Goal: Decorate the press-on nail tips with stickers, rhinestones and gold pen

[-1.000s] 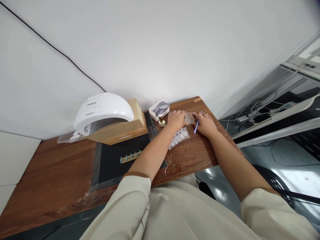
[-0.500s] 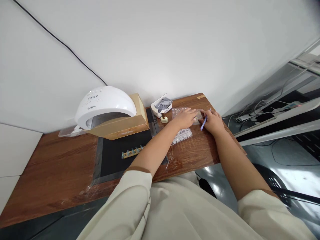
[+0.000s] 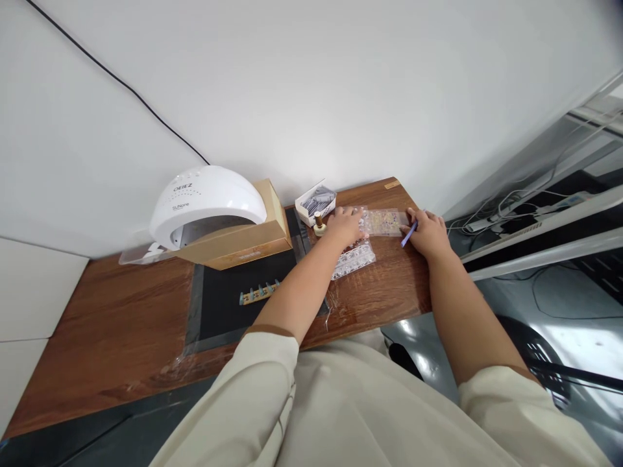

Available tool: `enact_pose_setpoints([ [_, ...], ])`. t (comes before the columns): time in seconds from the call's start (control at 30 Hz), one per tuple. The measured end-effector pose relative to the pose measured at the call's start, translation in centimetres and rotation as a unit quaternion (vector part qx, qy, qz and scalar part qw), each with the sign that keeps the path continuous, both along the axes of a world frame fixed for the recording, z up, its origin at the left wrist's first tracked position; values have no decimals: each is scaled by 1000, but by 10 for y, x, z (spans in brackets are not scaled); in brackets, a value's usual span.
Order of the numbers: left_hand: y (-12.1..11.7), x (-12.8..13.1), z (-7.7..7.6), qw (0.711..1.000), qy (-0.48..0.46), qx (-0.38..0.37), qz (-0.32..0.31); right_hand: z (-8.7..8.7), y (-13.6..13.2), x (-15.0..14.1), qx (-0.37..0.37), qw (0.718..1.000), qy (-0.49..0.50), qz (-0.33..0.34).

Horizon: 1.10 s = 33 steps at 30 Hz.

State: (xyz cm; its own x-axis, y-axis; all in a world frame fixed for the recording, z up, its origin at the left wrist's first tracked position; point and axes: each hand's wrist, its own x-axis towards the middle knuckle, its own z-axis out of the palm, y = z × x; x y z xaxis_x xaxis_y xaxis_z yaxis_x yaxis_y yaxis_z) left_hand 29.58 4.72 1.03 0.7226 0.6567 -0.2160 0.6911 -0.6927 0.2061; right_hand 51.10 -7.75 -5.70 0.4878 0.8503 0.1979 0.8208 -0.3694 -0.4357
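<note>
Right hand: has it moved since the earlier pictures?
Yes: judged against the white box, the right hand has shifted rightward, farther away.

The tabletop is brown wood grain; a black mat lies on it; to the mat's right stand a small white box and, just beside it, a bottle; farther right lies a clear plastic sheet.
</note>
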Motion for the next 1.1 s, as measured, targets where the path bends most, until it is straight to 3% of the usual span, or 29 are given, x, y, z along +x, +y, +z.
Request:
enact_pose_setpoints([
  [0.43,-3,1,7,999,-48,-20,16,3,2,2,-13,999,35,-2],
  [0.83,1,7,-6,972,-222,-80,17,4,2,-3,14,999,52,8],
  [0.97,-3,10,3,955,-282,-95,8,2,3,-2,26,998,58,7],
  [1.1,-16,-4,26,919,-373,-123,-10,1,2,-2,56,996,65,7],
])
